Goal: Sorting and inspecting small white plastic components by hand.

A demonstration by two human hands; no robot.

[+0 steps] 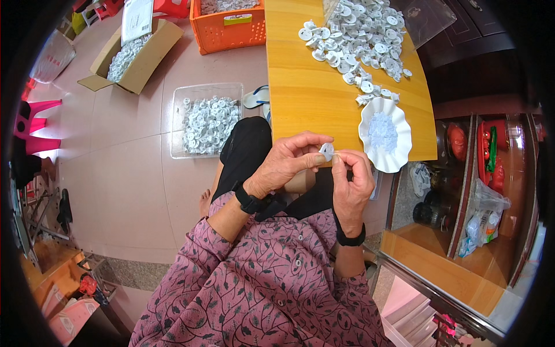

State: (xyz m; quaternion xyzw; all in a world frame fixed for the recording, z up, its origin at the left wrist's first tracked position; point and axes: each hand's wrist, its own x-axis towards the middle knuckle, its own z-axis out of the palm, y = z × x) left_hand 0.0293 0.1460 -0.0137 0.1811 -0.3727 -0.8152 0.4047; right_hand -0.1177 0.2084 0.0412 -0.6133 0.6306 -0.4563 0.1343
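Over the table's near edge, my left hand (276, 165) pinches a small round white plastic part (326, 151) between thumb and fingertips. My right hand (352, 188) is close against the part's right side, thumb and forefinger pressed together. Whatever lies in that pinch is too small to make out. A white wavy-rimmed dish (398, 157) stands just beyond my right hand, with small pale-blue translucent pieces (383, 132) heaped in it. Behind the dish, a large pile of similar white plastic parts (370, 40) spreads over the wooden table (306, 98).
Left of my knees, a clear bin (176, 136) full of white parts sits on the floor. A cardboard box (141, 75) and an orange crate (228, 34) hold more. Slippers (254, 97) lie by the table; open shelves (428, 246) stand at the right.
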